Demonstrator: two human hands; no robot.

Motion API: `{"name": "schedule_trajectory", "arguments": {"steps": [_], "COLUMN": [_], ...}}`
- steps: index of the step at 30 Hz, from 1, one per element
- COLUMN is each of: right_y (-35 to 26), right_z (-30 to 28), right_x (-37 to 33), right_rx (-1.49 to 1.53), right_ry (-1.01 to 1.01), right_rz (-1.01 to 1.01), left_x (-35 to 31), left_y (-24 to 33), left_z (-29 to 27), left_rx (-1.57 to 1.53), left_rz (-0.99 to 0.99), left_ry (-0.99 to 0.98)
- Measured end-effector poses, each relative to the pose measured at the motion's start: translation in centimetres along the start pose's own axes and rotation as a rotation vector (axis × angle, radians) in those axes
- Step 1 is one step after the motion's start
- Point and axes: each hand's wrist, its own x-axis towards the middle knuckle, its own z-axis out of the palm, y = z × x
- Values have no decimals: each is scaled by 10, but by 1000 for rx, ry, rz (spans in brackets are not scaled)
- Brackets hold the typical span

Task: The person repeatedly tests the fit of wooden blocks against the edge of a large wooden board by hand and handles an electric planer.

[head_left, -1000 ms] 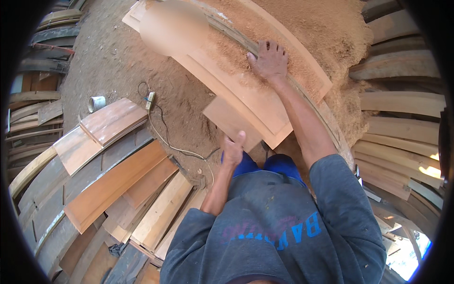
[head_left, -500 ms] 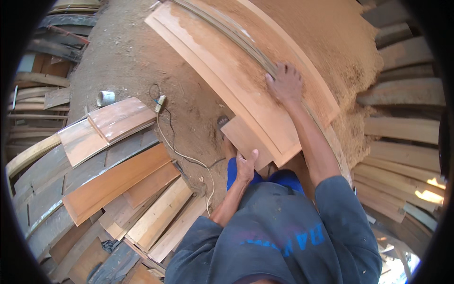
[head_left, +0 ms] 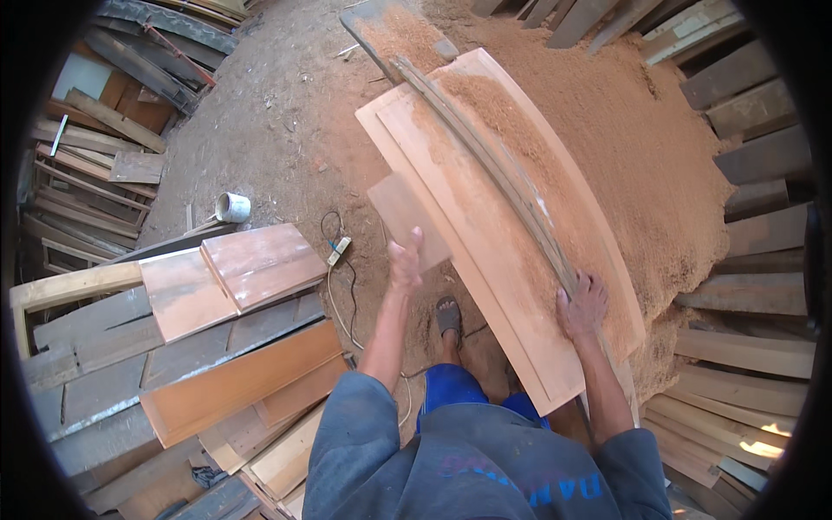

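My left hand (head_left: 405, 263) is closed around a small thin wooden board (head_left: 404, 213), thumb on top. That board lies against the left long edge of a large framed wooden panel (head_left: 485, 251), about midway along it. On the panel lies a long, narrow wooden strip (head_left: 494, 169), running lengthwise. My right hand (head_left: 585, 305) grips the strip near its near end, thumb on the left side and fingers on the right. Reddish sawdust (head_left: 498, 108) covers part of the panel's upper face. The underside of the small board is hidden.
A stack of boards and panels (head_left: 251, 373) stands at the left, close to my left arm. A power strip (head_left: 339, 251) with cables lies on the ground beside it, near a white bucket (head_left: 233, 207). Sawdust heaps (head_left: 659, 191) spread at the right, before leaning planks (head_left: 754, 295).
My left hand has carried the small board forward, from the panel's near end to about midway along its left edge. My right hand stays on the strip. The whole view has shifted.
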Motion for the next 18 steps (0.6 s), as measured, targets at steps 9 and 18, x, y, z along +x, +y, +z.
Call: {"name": "schedule_trajectory", "arguments": {"steps": [9,18], "right_y": [-3,0], "right_z": [2,0], "right_x": [1,1], "right_rx": [-24,-31], "right_ry": [9,1], "right_rz": [-47,-8], "left_x": [198,213], "left_y": [98,107], "left_z": [-32,-36], "left_rx": [56,-44], "left_rz": [-3,-82], "left_ry": [124,-77]}}
